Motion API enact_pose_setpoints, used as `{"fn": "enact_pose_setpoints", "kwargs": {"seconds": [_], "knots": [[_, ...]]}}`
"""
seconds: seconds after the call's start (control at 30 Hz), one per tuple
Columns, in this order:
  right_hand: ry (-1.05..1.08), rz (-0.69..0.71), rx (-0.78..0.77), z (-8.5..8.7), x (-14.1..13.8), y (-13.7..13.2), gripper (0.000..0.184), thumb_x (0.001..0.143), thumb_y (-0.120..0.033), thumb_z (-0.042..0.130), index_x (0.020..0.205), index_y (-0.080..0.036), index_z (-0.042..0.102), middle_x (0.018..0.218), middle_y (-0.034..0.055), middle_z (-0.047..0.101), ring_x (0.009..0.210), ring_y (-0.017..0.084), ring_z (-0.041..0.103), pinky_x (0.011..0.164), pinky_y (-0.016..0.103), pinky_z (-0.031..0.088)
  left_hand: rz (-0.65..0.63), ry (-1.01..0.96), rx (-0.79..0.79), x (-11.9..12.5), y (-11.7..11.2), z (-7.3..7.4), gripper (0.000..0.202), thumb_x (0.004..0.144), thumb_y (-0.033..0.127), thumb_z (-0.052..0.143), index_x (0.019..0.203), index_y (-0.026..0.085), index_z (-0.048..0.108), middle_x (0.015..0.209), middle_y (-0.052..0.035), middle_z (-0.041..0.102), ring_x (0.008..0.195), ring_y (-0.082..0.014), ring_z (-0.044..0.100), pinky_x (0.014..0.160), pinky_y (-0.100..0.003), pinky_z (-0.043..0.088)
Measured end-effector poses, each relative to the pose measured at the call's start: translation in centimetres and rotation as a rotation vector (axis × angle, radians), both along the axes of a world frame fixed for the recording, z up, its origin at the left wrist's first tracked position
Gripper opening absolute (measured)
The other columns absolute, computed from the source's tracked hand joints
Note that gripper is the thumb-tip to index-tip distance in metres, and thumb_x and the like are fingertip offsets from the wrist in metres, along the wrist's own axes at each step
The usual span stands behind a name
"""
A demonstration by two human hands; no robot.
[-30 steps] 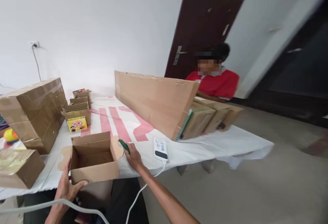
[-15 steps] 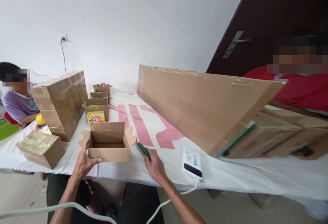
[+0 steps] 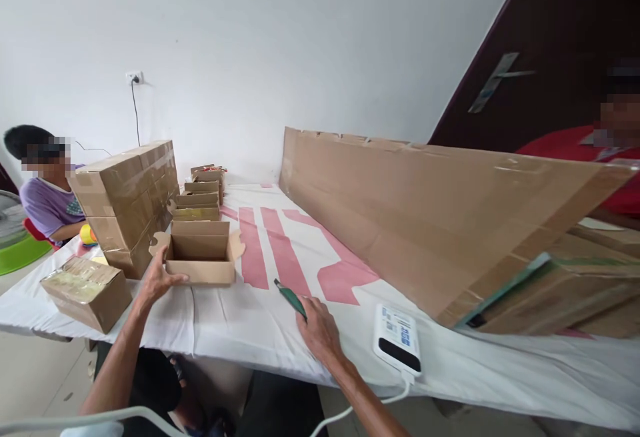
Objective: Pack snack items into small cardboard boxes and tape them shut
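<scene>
An open-topped cardboard box (image 3: 200, 273) stands on the cloth-covered table, its side flaps spread outward and its back flap raised. My left hand (image 3: 159, 281) grips the box at its near left corner, thumb along the front wall and fingers by the left flap. In my right hand (image 3: 320, 327) is a green-handled cutter (image 3: 290, 299), its dark narrow tip pointing away to the left, over the cloth and apart from the box. Behind this box, a row of open cardboard boxes (image 3: 197, 200) runs toward the wall.
Taped boxes (image 3: 123, 203) are stacked at left, with a single taped box (image 3: 87, 290) nearer. A tall cardboard panel (image 3: 425, 217) slants along the right. A white device (image 3: 397, 337) with a cable lies by the front edge. People sit at left (image 3: 50, 203) and right (image 3: 560, 147).
My left hand has pushed the box away from me, up against the row, hiding the yellow packet there. The cutter has come away from the box's right flap. The view has turned slightly left.
</scene>
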State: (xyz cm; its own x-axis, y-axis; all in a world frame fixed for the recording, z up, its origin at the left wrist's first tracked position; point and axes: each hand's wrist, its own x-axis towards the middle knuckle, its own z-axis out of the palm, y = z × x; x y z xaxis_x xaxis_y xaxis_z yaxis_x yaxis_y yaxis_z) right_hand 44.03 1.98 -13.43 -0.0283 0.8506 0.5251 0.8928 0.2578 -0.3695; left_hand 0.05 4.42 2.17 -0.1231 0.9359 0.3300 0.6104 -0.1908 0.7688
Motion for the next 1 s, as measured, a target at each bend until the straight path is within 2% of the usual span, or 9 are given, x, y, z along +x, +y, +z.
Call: {"fn": "enact_pose_setpoints", "kwargs": {"seconds": [0.1,0.17,0.27,0.37,0.4,0.47,0.6,0.77,1.0], "knots": [[-0.013,-0.020,-0.016,-0.1,-0.1,0.3,0.038,0.095,-0.016,0.045,0.128,-0.020,0.064,0.116,0.0126,0.069,0.112,0.031,0.062,0.092,0.042,0.050,0.069,0.048,-0.042,-1.1,3.9,2.2,0.118,0.061,0.049,0.096,0.158,0.012,0.039,0.160,-0.0240,0.048,0.148,-0.0403,0.048,0.122,-0.048,0.041],[-0.010,-0.028,-0.024,-0.2,-0.1,0.4,0.038,0.096,-0.017,0.045,0.128,-0.021,0.064,0.115,0.0123,0.070,0.112,0.031,0.062,0.092,0.042,0.050,0.105,0.070,-0.057,-1.0,5.0,2.9,0.114,0.064,0.049,0.094,0.157,0.011,0.039,0.158,-0.0255,0.049,0.149,-0.0422,0.046,0.122,-0.050,0.039],[-0.002,-0.028,-0.027,-0.4,0.0,0.5,0.037,0.095,-0.017,0.048,0.128,-0.021,0.064,0.113,0.0114,0.069,0.111,0.030,0.062,0.092,0.041,0.049,0.263,0.214,0.035,0.2,3.8,2.7,0.098,0.075,0.048,0.087,0.156,0.014,0.042,0.157,-0.0250,0.046,0.146,-0.0451,0.045,0.118,-0.058,0.040],[0.002,-0.053,-0.044,-0.3,-0.1,0.5,0.037,0.094,-0.017,0.050,0.129,-0.020,0.064,0.114,0.0116,0.069,0.111,0.030,0.061,0.091,0.040,0.047,0.391,0.469,0.248,2.9,1.1,1.1,0.059,0.093,0.040,0.068,0.145,0.018,0.056,0.153,-0.0214,0.049,0.144,-0.0426,0.045,0.117,-0.056,0.038],[0.005,-0.061,-0.053,-0.2,-0.2,0.5,0.037,0.094,-0.017,0.050,0.129,-0.020,0.063,0.115,0.0115,0.069,0.111,0.030,0.061,0.091,0.040,0.047,0.354,0.524,0.244,4.0,0.5,0.5,0.045,0.097,0.037,0.062,0.138,0.019,0.062,0.147,-0.0198,0.056,0.139,-0.0399,0.050,0.115,-0.052,0.040],[0.011,-0.064,-0.070,0.0,-0.2,0.5,0.038,0.094,-0.016,0.050,0.130,-0.020,0.062,0.117,0.0112,0.069,0.111,0.030,0.060,0.090,0.040,0.046,0.211,0.584,0.080,6.2,0.2,-0.9,0.027,0.101,0.033,0.055,0.119,0.021,0.072,0.124,-0.0151,0.070,0.120,-0.0331,0.063,0.103,-0.041,0.047],[0.027,-0.044,-0.073,0.4,-0.2,0.4,0.038,0.095,-0.015,0.050,0.131,-0.020,0.062,0.117,0.0118,0.069,0.108,0.029,0.059,0.089,0.040,0.045,0.089,0.598,-0.115,8.6,3.7,-2.4,0.016,0.095,0.028,0.063,0.103,0.025,0.077,0.103,-0.0077,0.079,0.098,-0.0261,0.072,0.083,-0.030,0.050],[0.043,-0.075,-0.092,0.7,-0.4,0.3,0.037,0.094,-0.015,0.053,0.129,-0.021,0.064,0.114,0.0115,0.069,0.105,0.029,0.059,0.087,0.040,0.044,0.165,0.588,-0.200,7.5,9.1,-2.0,0.027,0.101,0.040,0.055,0.097,0.025,0.077,0.090,-0.0073,0.081,0.092,-0.0278,0.075,0.075,-0.030,0.048],[0.101,-0.088,-0.104,1.5,-0.5,0.2,0.036,0.093,-0.016,0.054,0.127,-0.020,0.065,0.115,0.0118,0.070,0.105,0.029,0.059,0.088,0.039,0.044,0.112,0.559,-0.225,7.1,12.9,-1.3,0.022,0.101,0.031,0.056,0.103,0.021,0.075,0.103,-0.0088,0.081,0.103,-0.0265,0.073,0.084,-0.030,0.050]]}}
